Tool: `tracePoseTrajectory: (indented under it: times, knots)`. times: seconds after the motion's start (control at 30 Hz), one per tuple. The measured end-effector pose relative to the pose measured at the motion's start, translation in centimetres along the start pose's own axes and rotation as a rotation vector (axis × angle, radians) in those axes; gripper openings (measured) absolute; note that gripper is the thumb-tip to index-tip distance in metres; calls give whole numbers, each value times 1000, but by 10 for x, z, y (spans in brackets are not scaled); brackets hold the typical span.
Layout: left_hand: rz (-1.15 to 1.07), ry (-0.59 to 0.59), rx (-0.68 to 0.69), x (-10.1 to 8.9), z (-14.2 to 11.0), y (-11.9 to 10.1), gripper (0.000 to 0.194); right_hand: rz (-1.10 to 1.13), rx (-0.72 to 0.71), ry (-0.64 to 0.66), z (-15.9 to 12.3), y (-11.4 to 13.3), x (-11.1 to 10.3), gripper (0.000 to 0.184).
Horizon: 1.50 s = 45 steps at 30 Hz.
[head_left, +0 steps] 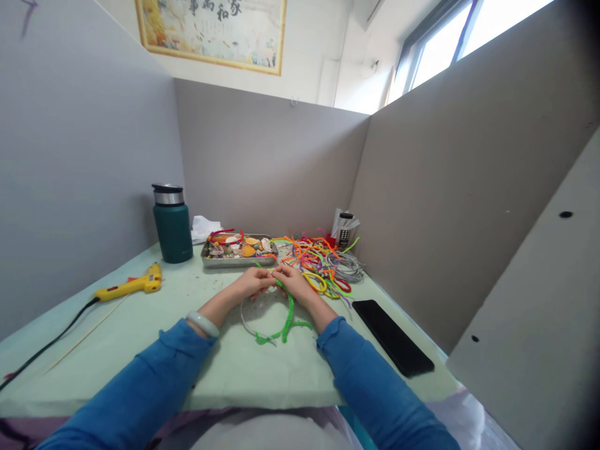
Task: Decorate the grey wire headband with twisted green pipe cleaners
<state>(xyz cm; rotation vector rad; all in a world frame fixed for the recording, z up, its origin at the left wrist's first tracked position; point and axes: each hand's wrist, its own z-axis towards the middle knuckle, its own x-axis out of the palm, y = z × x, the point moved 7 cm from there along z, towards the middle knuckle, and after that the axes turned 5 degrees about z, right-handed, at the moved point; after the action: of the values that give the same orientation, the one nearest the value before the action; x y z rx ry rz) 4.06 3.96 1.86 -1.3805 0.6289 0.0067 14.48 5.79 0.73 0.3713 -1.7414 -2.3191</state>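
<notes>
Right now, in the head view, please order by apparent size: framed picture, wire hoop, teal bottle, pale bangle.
Largest: framed picture
Teal bottle and wire hoop: too alike to rank; hoop is nearer
Smallest: pale bangle

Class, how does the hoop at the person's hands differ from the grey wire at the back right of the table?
The hoop is partly wrapped in fuzzy green; the grey wire looks bare. The hoop is at the fingers of the left hand and right hand; the grey wire lies untouched. Both are curved and show grey.
</notes>
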Motion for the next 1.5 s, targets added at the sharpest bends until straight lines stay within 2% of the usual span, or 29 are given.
tracePoseTrajectory:
  times: [0.3, 0.57, 0.73, 0.93, 1.5]
  knots:
    - [37, 15, 67, 0, 1, -3, 38, 36, 8, 30, 0, -3, 1, 21]
    - [26, -3, 57, -1, 6, 3, 40, 47, 9, 28, -2, 2, 2, 19]
    - [67, -53, 63, -5, 8, 5, 38, 3, -7, -53, -2, 6, -3, 20]
    - [79, -151, 58, -11, 10, 5, 36, -24, -14, -73, 0, 3, -4, 25]
    - [57, -183, 107, -16, 13, 8, 32, -80, -14, -97, 0, 1, -7, 29]
